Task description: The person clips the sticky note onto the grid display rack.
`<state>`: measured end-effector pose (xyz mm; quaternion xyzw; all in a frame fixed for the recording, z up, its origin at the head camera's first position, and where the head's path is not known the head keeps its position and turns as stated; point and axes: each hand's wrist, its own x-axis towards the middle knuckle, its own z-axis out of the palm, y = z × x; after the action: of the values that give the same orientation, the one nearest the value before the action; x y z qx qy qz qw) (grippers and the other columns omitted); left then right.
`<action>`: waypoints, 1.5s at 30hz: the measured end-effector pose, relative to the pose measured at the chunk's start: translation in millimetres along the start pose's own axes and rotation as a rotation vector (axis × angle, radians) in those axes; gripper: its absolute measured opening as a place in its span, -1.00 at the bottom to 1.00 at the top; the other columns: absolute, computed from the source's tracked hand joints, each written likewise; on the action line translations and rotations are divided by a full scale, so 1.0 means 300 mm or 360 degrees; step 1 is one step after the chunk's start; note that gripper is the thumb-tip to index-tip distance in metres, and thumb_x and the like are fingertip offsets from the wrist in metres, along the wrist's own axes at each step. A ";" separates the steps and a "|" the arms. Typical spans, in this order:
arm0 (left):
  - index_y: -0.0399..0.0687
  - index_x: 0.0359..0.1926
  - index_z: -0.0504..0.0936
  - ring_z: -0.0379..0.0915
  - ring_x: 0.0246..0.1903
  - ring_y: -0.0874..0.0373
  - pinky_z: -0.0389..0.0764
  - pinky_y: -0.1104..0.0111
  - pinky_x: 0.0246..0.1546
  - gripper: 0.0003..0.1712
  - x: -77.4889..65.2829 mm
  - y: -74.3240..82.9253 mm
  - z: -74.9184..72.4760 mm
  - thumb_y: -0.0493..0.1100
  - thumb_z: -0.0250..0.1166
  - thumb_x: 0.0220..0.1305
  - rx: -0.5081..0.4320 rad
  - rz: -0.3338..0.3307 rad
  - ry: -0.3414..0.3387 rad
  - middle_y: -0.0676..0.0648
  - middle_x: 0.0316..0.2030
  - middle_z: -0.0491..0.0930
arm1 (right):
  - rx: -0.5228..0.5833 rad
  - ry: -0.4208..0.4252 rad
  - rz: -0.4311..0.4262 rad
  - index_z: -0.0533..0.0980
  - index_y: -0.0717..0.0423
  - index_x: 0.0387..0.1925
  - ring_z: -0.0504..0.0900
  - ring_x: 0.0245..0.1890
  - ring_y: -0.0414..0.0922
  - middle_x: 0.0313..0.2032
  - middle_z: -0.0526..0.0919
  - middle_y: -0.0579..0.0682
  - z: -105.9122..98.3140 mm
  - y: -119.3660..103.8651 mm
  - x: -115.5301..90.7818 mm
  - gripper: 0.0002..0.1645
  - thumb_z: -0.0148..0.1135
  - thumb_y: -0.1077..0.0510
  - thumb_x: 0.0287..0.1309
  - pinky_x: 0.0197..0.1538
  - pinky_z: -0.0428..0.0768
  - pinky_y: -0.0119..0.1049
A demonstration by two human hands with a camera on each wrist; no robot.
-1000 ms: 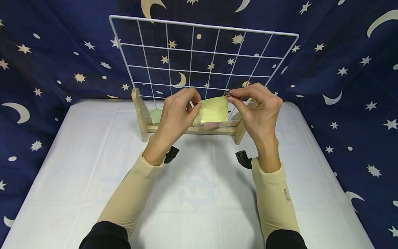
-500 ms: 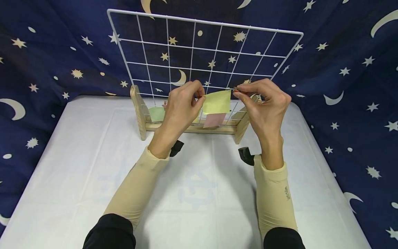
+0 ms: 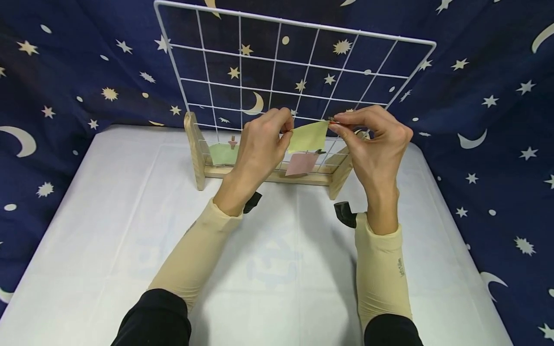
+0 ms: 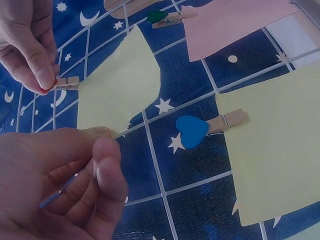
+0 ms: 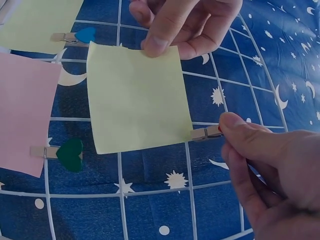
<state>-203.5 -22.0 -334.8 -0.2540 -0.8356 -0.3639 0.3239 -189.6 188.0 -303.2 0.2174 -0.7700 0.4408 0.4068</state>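
In the head view my left hand (image 3: 261,146) pinches one edge of a pale yellow sticky note (image 3: 308,136) between thumb and forefinger. At the note's opposite corner, my right hand (image 3: 381,137) pinches a small wooden clothespin (image 5: 205,133) by its tail end. A bit of red shows on the clothespin beside the thumb. In the right wrist view its tip meets the note's corner, close to a wire of the white grid rack (image 3: 277,20). Whether the clothespin also grips the wire, I cannot tell.
Lower on the grid hang a pink note (image 3: 301,164) with a green-heart clothespin (image 5: 69,155), another yellow note (image 4: 280,145) with a blue-heart clothespin (image 4: 192,132), and a green note (image 3: 223,154). A wooden stand (image 3: 277,176) holds the rack on a white-covered table (image 3: 277,269).
Both hands have moved slightly up and right in the head view, taking the yellow note and clothespin with them. More of the pink note now shows below. The camera view has shifted a little.
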 end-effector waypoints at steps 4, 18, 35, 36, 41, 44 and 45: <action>-0.20 -0.35 0.62 0.54 -0.51 0.06 0.50 0.25 -0.48 -0.85 0.000 0.002 0.003 -0.49 0.30 0.27 0.0010 0.0020 0.0011 -0.10 -0.42 0.66 | -0.0005 -0.0036 -0.0016 0.81 0.23 -0.41 0.77 -0.23 -0.31 -0.35 0.84 0.09 0.000 0.005 0.002 -0.90 0.64 0.31 0.01 -0.14 0.64 -0.45; -0.18 -0.35 0.62 0.50 -0.56 0.09 0.47 0.27 -0.54 -0.86 -0.002 0.005 0.008 -0.46 0.30 0.32 0.0049 0.0031 0.0087 -0.08 -0.44 0.63 | -0.0006 -0.0057 0.0043 0.82 0.23 -0.36 0.75 -0.24 -0.34 -0.32 0.84 0.08 0.010 0.024 -0.002 -0.88 0.63 0.29 0.02 -0.19 0.60 -0.46; -0.18 -0.36 0.62 0.53 -0.54 0.09 0.50 0.28 -0.52 -0.85 -0.001 0.005 0.017 -0.44 0.29 0.34 0.0024 0.0011 0.0107 -0.08 -0.43 0.63 | -0.0070 -0.0050 0.0075 0.83 0.14 -0.32 0.75 -0.31 -0.41 -0.30 0.85 0.00 0.028 0.027 -0.013 -0.87 0.61 0.20 0.07 -0.28 0.53 -0.50; -0.18 -0.35 0.62 0.53 -0.54 0.09 0.50 0.29 -0.52 -0.86 -0.001 0.005 0.018 -0.44 0.29 0.34 0.0023 0.0010 0.0107 -0.08 -0.43 0.63 | -0.0085 -0.0050 0.0071 0.83 0.13 -0.31 0.74 -0.31 -0.42 -0.29 0.85 0.00 0.028 0.028 -0.014 -0.88 0.61 0.20 0.07 -0.29 0.51 -0.51; -0.18 -0.35 0.64 0.55 -0.52 0.09 0.49 0.30 -0.52 -0.87 -0.001 0.005 0.017 -0.43 0.30 0.35 0.0021 0.0002 0.0109 -0.09 -0.41 0.66 | -0.0127 -0.0066 0.0069 0.83 0.13 -0.27 0.73 -0.30 -0.44 -0.27 0.86 -0.02 0.031 0.026 -0.013 -0.87 0.60 0.20 0.10 -0.30 0.49 -0.53; -0.18 -0.34 0.64 0.56 -0.51 0.10 0.50 0.29 -0.51 -0.88 0.000 0.003 0.013 -0.42 0.32 0.35 0.0013 -0.0005 0.0131 -0.08 -0.40 0.67 | -0.0159 -0.0102 0.0091 0.83 0.14 -0.23 0.73 -0.28 -0.43 -0.24 0.86 0.00 0.033 0.021 -0.011 -0.87 0.57 0.21 0.15 -0.27 0.48 -0.55; -0.18 -0.34 0.64 0.56 -0.50 0.10 0.50 0.29 -0.50 -0.88 0.000 0.002 0.012 -0.41 0.32 0.35 0.0009 -0.0007 0.0142 -0.08 -0.39 0.67 | -0.0178 -0.0117 0.0092 0.83 0.14 -0.22 0.74 -0.28 -0.41 -0.23 0.86 0.01 0.033 0.020 -0.010 -0.86 0.55 0.21 0.18 -0.27 0.48 -0.56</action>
<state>-204.3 -18.8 -336.5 -0.2346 -0.8219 -0.3732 0.3607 -196.2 182.4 -311.6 0.1881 -0.8138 0.4004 0.3768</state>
